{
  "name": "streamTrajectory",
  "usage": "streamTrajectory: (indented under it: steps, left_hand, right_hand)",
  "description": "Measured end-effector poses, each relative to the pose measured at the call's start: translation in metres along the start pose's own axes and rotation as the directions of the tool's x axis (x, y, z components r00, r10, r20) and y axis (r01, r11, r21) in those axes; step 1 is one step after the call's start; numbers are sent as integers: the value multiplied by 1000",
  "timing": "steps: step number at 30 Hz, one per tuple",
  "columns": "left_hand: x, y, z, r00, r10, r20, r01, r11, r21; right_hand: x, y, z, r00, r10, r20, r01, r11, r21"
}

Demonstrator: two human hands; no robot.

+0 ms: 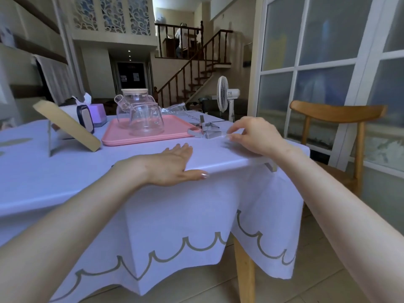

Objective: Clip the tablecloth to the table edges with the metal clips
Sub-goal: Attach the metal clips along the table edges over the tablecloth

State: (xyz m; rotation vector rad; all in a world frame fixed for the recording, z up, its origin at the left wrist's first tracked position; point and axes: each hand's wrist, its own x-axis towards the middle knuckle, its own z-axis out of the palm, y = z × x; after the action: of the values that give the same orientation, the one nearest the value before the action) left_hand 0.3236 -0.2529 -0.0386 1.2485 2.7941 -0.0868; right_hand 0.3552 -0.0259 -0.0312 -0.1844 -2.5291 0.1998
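The tablecloth [175,215], white with a grey scalloped border, covers the table and hangs over its near corner in a soft vertical fold. On top it lies smooth.

The left hand [172,165] presses flat on it at the near edge, fingers straight and together, thumb hooked over the rim. The right hand [253,134] hovers at the right edge just beside the loose metal clips [205,130], fingers loosely curled. Its fingertips are blurred, so I cannot tell whether they pinch anything. One fitted clip [271,166] seems to grip the right edge below that forearm.

Risks, as I judge them:
- If the left hand lifts or drags, the cloth could slide and the next clip would trap a wrinkle or a skewed hem.
- A hard tug on the cloth could shift the pink tray [113,138] carrying the glass teapot [133,101] and glass jug [146,121].
- The loose clips lie near the right edge, where a careless reach could knock them to the floor.
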Motion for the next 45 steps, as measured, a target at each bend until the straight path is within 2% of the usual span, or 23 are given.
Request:
streamTrajectory:
  steps: [3, 5, 12, 15, 18, 23, 28, 30, 34, 39, 42, 45]
  left_hand:
    - [2, -1, 4, 1000, 3, -23, -3, 1000, 4]
    - [3, -1, 6, 999, 6, -46, -6, 1000, -1]
    - [3, -3, 8, 993, 7, -115, -7, 1000, 2]
    - [-2, -13, -5, 999, 31, -43, -35, 995, -97]
    - [-10, -34, -22, 998, 59, -21, -62, 948, -312]
    - [-37, -74, -25, 980, 32, -197, -66, 983, -169]
    - [-91, -125, -6, 971, -89, -223, 54, 986, -155]
    - [-107, -139, 5, 968, -134, -213, 92, 976, -198]
    - [-135, -157, 21, 952, -163, -258, 75, 945, -319]
    - [-144, -156, 25, 899, -203, -387, 98, 956, -276]
    - [-149, -161, 25, 917, -218, -334, 129, 954, -269]
    - [-175, -181, 26, 931, -292, -217, 219, 926, -308]
  right_hand:
    - [31, -24, 23, 972, -39, 232, 60, 994, -87]
    - [44, -32, 37, 955, -40, 293, 78, 990, -118]
    - [45, -45, 44, 989, 101, 112, -98, 995, -35]
    - [31, -58, 38, 991, 102, 88, -98, 994, -41]
    - [11, -78, 36, 999, 14, 47, -15, 1000, 9]
    - [-2, -84, 38, 998, -54, -23, 57, 975, 215]
    - [-7, -89, 36, 989, -116, -94, 136, 959, 248]
    - [-9, -100, 35, 986, -129, -109, 155, 950, 272]
    - [-19, -151, 30, 967, -211, -144, 251, 888, 384]
    - [-33, -236, 32, 920, -358, -160, 392, 809, 439]
    - [-39, -275, 42, 893, -407, -190, 448, 772, 451]
    - [-39, -298, 53, 882, -437, -177, 468, 766, 440]
